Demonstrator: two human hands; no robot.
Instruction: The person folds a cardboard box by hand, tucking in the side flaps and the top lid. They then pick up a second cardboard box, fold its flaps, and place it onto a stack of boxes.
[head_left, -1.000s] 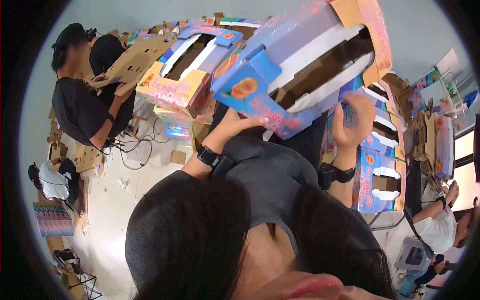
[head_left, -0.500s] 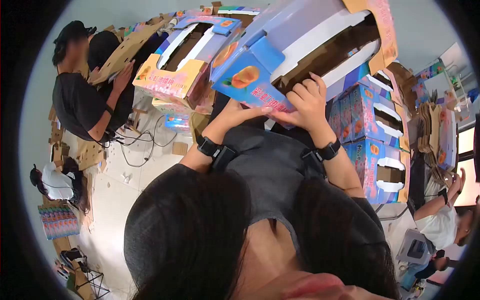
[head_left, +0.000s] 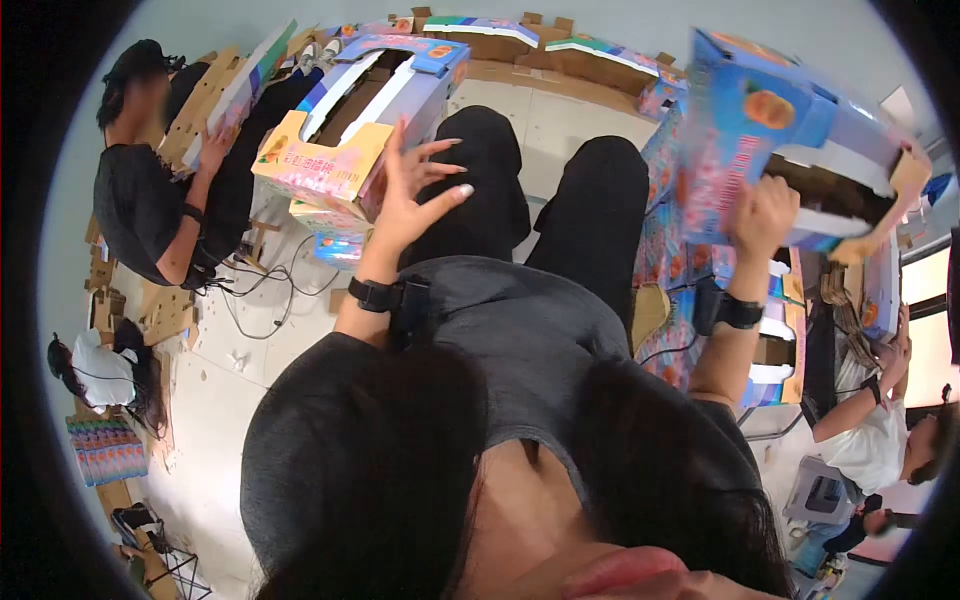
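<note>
On the right, my right hand (head_left: 765,215) grips the edge of a blue and pink printed carton (head_left: 720,130) with peach pictures, held up and tilted above stacked cartons. The carton's top has a long opening, and its far end has an orange-yellow panel. My left hand (head_left: 410,195) is raised with its fingers spread, holding nothing, beside another printed carton (head_left: 330,160). That carton stands on the left with its slotted opening facing up and its orange-yellow end towards me. More of the same cartons (head_left: 775,350) are stacked below my right hand.
At the left, a person in black (head_left: 150,210) handles a flat cardboard sheet (head_left: 245,95). Another person (head_left: 100,370) sits lower left. At the right is a person in white (head_left: 870,440). Cables (head_left: 290,290) lie on the floor. Open cartons (head_left: 480,45) line the back wall.
The held carton has moved from the centre to the right, carried by my right hand. My left hand has let go of it and moved left, its fingers now spread.
</note>
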